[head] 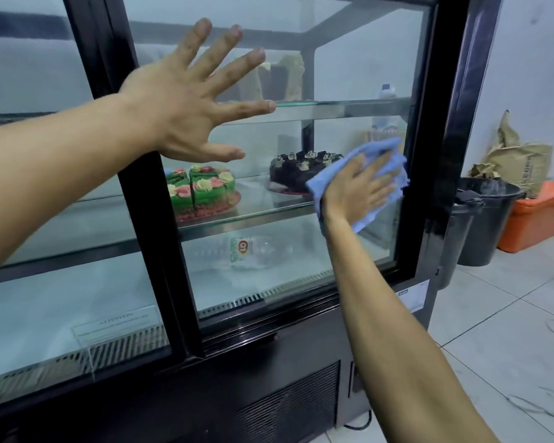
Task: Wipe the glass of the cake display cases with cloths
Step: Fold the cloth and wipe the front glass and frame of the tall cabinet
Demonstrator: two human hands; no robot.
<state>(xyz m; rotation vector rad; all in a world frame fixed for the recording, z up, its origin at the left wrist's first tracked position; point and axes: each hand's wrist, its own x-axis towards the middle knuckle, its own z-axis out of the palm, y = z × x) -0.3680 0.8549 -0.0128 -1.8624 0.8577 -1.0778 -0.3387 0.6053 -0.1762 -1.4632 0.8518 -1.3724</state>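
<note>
Head view: right hand, fingers straight and together, presses blue cloth flat on display case glass near the right frame. Left hand splayed on glass, fingers apart. Middle shelf holds green cake, chocolate cake; bottom holds 1 water bottle. Black bucket, orange tub beside the case.

Bare forearms, no sleeves, rings or watch.

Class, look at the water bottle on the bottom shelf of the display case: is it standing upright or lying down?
Lying down. The water bottle rests on its side on the bottom shelf, its long axis horizontal.
</note>
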